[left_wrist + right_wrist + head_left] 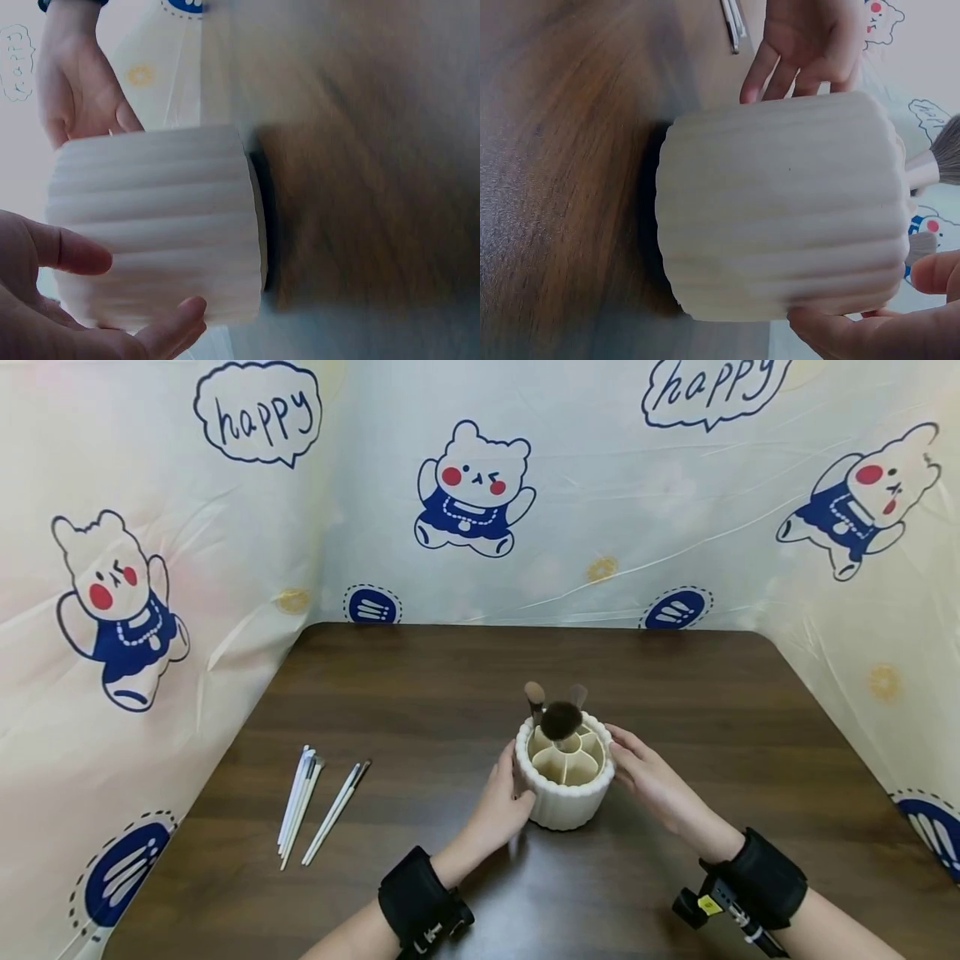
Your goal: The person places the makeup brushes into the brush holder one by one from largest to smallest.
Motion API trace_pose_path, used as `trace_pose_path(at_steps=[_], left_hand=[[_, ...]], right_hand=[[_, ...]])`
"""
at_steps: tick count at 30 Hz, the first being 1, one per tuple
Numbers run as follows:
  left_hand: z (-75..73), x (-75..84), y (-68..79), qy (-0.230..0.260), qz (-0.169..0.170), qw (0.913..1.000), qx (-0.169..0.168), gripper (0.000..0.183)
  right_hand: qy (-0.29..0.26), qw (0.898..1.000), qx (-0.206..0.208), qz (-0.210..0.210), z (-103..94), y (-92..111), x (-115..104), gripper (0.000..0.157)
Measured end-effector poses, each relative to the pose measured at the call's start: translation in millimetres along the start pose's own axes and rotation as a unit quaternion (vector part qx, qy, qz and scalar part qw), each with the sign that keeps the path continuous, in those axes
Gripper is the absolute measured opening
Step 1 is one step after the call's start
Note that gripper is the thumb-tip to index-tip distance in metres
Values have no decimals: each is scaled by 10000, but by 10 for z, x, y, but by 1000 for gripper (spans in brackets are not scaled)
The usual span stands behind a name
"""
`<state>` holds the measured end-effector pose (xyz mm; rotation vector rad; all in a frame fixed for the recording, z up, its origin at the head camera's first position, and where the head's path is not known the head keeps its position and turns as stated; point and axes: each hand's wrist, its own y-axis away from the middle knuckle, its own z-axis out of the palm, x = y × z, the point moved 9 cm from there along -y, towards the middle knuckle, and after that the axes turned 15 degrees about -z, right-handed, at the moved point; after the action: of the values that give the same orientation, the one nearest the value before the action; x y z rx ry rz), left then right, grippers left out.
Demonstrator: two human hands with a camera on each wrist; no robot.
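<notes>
"Happy" in dark blue script inside left speech bubble (258,414) on patterned sheet (360,493); same word in right speech bubble (716,392), top cut off by head view's edge. Left wrist view: "happy" sideways, faint, in pale bubble (16,63). Yellow tag (708,905) on right wrist device (738,917) too small to read.

Ribbed holder (566,807), ctr-right: off-wht, cream dividers (566,766) inside. Its fluffy brush (561,721): blackish-brn bristles; smaller brush (534,693) w/ tan tip. Slim brushes (304,803), lower L: wht handles. Table (420,693): dk brn, wood grain. Backdrop (585,485): pale blue mid, cream sides, navy-outlined bears (468,518) w/ red cheeks. Wristbands (765,877), bottom: blk, yel. tag (708,906) on R one.
</notes>
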<state>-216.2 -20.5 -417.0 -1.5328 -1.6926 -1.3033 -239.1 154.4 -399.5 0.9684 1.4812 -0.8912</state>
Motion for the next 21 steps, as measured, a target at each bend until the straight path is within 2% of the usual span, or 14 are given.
trace_pose_path(at_steps=[6,11,15,21], left_hand=[[15,-39,74,82,-201,9997,89,80],[136,-69,179,185,-350,9991,-154,80],[162,-40,191,246,-217,9993,-204,80],[60,-1,87,290,-1,9996,-68,80]], right_hand=[[-68,9999,63,39,-23,-50,22,62],[62,9999,81,93,-54,-103,54,61],[111,9998,86,133,-42,-98,55,59],[36,9999,48,149,12,-21,31,58]])
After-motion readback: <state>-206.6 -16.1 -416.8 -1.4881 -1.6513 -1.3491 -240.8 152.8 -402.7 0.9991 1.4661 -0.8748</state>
